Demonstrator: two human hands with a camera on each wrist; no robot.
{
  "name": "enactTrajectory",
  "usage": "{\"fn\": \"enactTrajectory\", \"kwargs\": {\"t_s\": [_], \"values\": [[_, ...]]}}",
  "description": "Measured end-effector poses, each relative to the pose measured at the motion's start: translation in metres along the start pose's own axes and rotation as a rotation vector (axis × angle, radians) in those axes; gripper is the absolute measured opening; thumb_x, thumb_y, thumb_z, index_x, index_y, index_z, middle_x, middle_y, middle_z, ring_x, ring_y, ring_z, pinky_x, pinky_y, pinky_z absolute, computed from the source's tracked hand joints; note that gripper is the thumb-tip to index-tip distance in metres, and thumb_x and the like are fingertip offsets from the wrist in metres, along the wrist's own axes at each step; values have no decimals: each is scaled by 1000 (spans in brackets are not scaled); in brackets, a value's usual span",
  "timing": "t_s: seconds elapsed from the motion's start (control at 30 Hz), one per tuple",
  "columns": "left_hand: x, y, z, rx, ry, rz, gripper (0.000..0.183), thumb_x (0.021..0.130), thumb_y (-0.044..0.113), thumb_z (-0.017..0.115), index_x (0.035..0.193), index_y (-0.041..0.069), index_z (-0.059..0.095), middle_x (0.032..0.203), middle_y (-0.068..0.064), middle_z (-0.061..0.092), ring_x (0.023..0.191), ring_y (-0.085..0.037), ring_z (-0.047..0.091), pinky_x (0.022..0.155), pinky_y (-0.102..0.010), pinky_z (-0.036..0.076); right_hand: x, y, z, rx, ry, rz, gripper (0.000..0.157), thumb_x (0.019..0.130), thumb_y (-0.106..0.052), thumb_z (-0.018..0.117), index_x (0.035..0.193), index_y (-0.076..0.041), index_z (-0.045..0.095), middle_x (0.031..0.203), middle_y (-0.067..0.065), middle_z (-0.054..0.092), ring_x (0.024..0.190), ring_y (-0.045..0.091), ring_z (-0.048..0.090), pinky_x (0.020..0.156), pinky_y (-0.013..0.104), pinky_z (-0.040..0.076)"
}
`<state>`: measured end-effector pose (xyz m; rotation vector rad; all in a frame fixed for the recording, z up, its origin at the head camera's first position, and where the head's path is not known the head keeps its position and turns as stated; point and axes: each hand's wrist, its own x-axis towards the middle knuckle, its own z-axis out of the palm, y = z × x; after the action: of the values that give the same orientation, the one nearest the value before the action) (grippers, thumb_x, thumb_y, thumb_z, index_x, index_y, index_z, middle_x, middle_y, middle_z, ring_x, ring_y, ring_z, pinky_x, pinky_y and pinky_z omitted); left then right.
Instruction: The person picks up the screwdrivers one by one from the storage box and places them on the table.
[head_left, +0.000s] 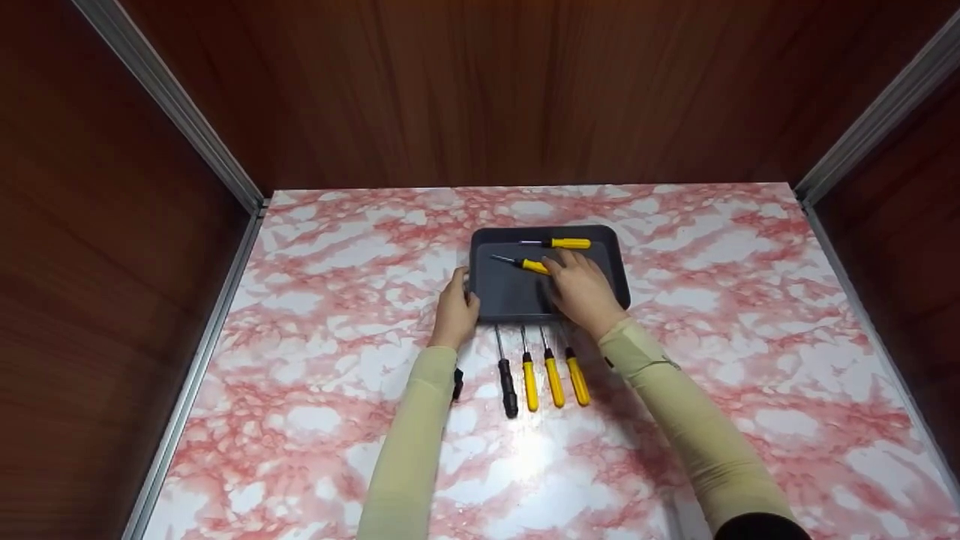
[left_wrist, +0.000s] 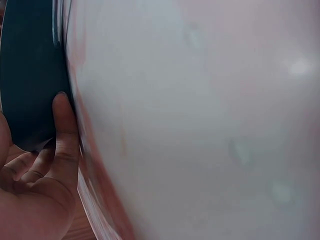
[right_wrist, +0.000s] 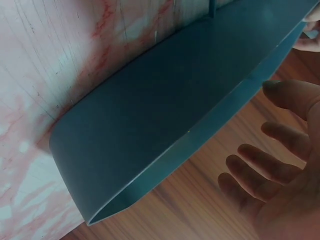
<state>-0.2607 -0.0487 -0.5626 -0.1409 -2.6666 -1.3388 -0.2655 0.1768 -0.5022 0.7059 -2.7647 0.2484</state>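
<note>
A dark grey rectangular tray sits on the table, its front wall close behind a row of screwdrivers. My left hand holds the tray at its front left corner; in the left wrist view the thumb presses along the outer wall. One yellow-handled screwdriver lies in the tray near the back wall. Another yellow-handled screwdriver lies slightly tilted in front of it. Over the tray, my right hand has its fingertips at that handle's end. In the right wrist view its fingers are spread, with nothing visible between them.
In front of the tray lie a black-handled screwdriver and three yellow-handled ones, including the rightmost screwdriver, shafts toward the tray. The table has a red and white marbled top. Brown wood-grain panels enclose the back and sides.
</note>
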Motion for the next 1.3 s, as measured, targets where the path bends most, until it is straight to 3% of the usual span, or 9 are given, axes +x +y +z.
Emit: {"fn": "enactTrajectory", "kwargs": {"t_s": [0.4,0.7,1.07,1.3], "values": [[0,-1,0,-32,-9,8,44,85,0,46,128,6,39,94,-11,57,72,-16,49,65,-31,41,6,1,4,-10,-1,-15,40,81,-22,60,117,-5,56,118,20,49,102,36,47,83,49,38],[0,0,0,-17,-2,6,45,84,0,45,128,7,40,77,-5,50,64,-16,45,59,-29,38,10,1,8,12,4,-22,40,78,-16,64,114,-4,57,110,19,50,97,35,48,78,46,41],[-1,0,0,-16,-10,-15,46,85,0,46,130,9,38,71,-4,47,60,-16,42,56,-29,36,13,-1,11,25,-51,13,38,78,-14,64,115,-4,57,117,21,48,103,36,47,75,47,44],[-1,0,0,-38,-4,3,46,84,-2,46,129,7,39,85,-12,55,66,-16,45,60,-30,38,15,-1,14,25,-46,9,32,81,-13,61,112,-2,58,116,22,49,103,37,47,77,47,43]]}}
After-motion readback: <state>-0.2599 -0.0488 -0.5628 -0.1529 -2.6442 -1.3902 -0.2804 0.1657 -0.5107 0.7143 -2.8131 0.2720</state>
